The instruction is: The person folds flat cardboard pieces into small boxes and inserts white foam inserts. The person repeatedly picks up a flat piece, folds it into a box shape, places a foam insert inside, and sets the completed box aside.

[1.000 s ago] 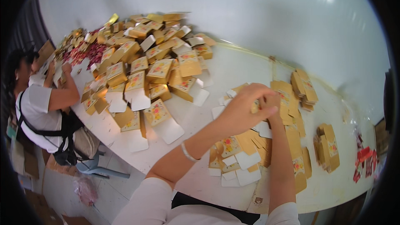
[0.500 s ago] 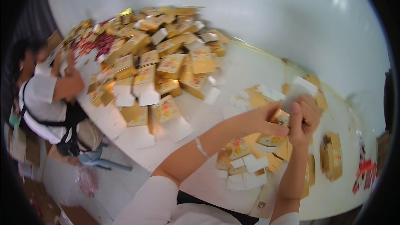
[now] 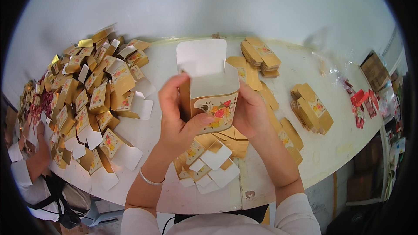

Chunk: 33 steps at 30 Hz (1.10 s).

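The gold cardboard box with a printed fruit panel (image 3: 215, 104) is between the two hands, lifted above the white table (image 3: 344, 128), in front of the person's chest. It stands nearly upright, and its mouth is upward and tilted a little toward the person. Its long axis seems to go from the mouth down to the bottom, so it passes between the palms and not across them. Neither hand is nearer, because both touch the box.

The left hand (image 3: 173, 119) is bent around the left side: the thumb lies across the fruit panel, and the fingers are at the side and the upper edge. The right hand (image 3: 252, 113) is half curled and supports the right side; where its fingertips end, I cannot tell, since the box hides them.

The box is gold outside and white inside. One wide white flap with rounded corners stands up at the far edge, so the top is open. The front panel shows red and yellow fruit on a pale ground. Directly below, flattened gold cartons with white flaps (image 3: 215, 159) lie on the table.
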Available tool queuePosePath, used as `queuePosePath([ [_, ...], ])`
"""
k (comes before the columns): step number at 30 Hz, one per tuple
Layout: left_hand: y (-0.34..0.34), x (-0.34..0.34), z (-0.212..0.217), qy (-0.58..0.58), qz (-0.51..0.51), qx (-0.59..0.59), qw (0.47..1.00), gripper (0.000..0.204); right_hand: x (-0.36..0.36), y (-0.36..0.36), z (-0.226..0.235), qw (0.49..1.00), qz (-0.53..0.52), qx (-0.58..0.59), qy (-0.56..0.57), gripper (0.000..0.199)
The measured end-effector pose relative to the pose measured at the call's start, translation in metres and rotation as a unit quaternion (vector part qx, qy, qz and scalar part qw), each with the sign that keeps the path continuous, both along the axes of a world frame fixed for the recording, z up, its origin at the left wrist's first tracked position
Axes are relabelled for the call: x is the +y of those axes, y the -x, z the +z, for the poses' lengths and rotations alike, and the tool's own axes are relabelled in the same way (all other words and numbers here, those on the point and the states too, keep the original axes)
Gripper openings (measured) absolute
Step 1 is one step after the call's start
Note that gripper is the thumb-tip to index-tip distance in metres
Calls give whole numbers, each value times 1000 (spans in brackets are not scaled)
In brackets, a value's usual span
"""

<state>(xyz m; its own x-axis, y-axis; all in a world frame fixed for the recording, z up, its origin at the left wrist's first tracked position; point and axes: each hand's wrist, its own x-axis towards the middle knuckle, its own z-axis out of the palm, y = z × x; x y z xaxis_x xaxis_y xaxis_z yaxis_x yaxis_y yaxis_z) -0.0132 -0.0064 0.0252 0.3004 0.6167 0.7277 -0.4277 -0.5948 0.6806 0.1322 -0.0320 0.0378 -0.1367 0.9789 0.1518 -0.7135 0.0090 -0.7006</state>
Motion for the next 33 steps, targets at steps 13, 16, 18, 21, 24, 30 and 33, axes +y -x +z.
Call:
queuePosePath([
  [13, 9, -1, -1, 76, 28, 97, 992, 33, -3, 8, -4, 995, -74, -64, 19, 37],
  [16, 12, 1, 2, 98, -22, 49, 994, 39, 1, 3, -4, 987, -66, -101, -111, 35],
  [18, 12, 1, 7, 95, -20, 50, 994, 43, 1, 0, -2, 968, -62, -129, -204, 32],
  [21, 12, -1, 8, 48, 3, 57, 997, 46, -3, -2, 3, 943, -86, -195, -256, 33],
  [24, 8, -5, 8, 23, 7, 47, 999, 49, -4, -2, 3, 919, -117, -281, -250, 29],
  [30, 11, -13, 20, 70, -31, 49, 996, 78, -7, -3, 7, 917, -143, -289, -236, 20],
  [33, 15, -11, 18, 68, -32, 68, 995, 80, -7, -4, 9, 891, -146, -338, -266, 22],
])
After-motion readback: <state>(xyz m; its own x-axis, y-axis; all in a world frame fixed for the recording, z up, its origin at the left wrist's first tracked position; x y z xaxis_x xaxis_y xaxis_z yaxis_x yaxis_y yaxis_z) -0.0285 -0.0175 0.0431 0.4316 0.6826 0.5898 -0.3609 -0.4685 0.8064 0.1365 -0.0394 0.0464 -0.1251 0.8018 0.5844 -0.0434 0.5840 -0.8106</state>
